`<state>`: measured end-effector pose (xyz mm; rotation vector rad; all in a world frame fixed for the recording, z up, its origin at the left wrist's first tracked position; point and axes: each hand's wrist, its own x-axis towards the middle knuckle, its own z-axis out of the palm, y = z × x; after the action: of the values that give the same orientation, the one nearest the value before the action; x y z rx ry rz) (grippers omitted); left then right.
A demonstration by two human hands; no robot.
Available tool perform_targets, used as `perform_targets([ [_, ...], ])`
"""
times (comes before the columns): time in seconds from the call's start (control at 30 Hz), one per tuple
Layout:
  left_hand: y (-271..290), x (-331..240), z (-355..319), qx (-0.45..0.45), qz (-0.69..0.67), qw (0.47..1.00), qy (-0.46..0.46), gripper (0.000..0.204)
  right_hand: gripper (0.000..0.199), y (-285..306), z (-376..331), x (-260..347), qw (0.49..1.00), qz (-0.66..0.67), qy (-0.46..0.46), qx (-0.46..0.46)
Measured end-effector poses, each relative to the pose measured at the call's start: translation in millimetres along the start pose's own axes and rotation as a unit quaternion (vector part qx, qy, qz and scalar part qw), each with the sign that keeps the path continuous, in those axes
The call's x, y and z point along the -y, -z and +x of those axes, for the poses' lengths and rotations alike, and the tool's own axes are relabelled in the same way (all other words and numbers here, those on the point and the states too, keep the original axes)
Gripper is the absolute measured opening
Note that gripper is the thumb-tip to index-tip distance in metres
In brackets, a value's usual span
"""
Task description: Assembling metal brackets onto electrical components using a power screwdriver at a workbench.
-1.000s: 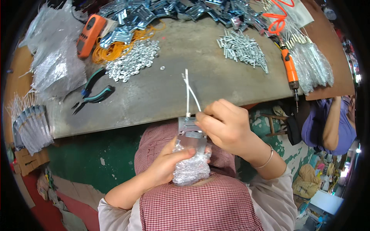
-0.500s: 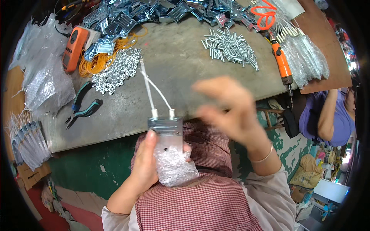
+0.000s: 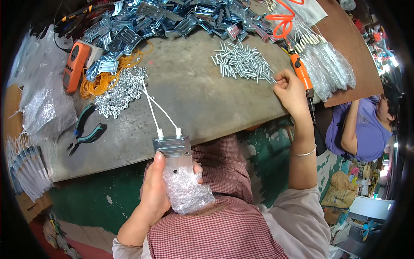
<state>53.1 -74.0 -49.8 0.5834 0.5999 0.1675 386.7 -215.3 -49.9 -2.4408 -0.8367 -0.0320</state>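
My left hand (image 3: 156,183) grips a flat metal plate (image 3: 179,163) at the table's near edge. Bubble wrap (image 3: 186,190) covers its lower part, and a shiny slotted bracket (image 3: 172,146) lies across its top. Two white wires (image 3: 154,105) with white end sleeves rise from the plate and cross over the table. Out to the right, my right hand (image 3: 292,91) has thumb and fingers pinched together on a screw at the near right edge of a pile of screws (image 3: 242,62). The fingers partly hide that screw.
An orange power screwdriver (image 3: 301,71) with a coiled orange hose lies right of the screws. Nuts (image 3: 120,93), pliers (image 3: 88,129) and an orange meter (image 3: 76,67) lie left. Metal brackets (image 3: 146,19) heap at the back. A person in purple (image 3: 364,129) sits at right.
My right hand has moved from above the near table edge, away and to the right, to the screws, and its fingers have closed. My left hand still holds the plate. The whole view has shifted slightly.
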Motion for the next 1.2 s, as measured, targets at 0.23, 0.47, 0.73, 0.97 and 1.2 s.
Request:
perform_targets([
  [0.23, -4, 3, 5, 0.006, -0.025, 0.999, 0.025, 0.057, 0.011, 9, -31, 40, 0.949, 0.307, -0.035, 0.066],
  [0.47, -7, 5, 5, -0.018, -0.019, 1.000, 0.006, 0.054, 0.018, -4, -90, 138, 0.896, 0.324, 0.215, 0.212],
  [0.73, -12, 7, 1, -0.035, 0.087, 0.992, -0.080, 0.046, 0.014, -3, -98, 157, 0.921, 0.154, 0.250, 0.257],
  [0.97, -5, 10, 2, 0.008, -0.031, 0.999, 0.005, 0.044, 0.015, -14, -99, 162, 0.907, 0.182, 0.334, 0.180],
  [1.2, -4, 12, -3, 0.040, -0.029, 0.998, -0.034, 0.032, 0.014, -22, -102, 175, 0.902, 0.190, 0.344, 0.178],
])
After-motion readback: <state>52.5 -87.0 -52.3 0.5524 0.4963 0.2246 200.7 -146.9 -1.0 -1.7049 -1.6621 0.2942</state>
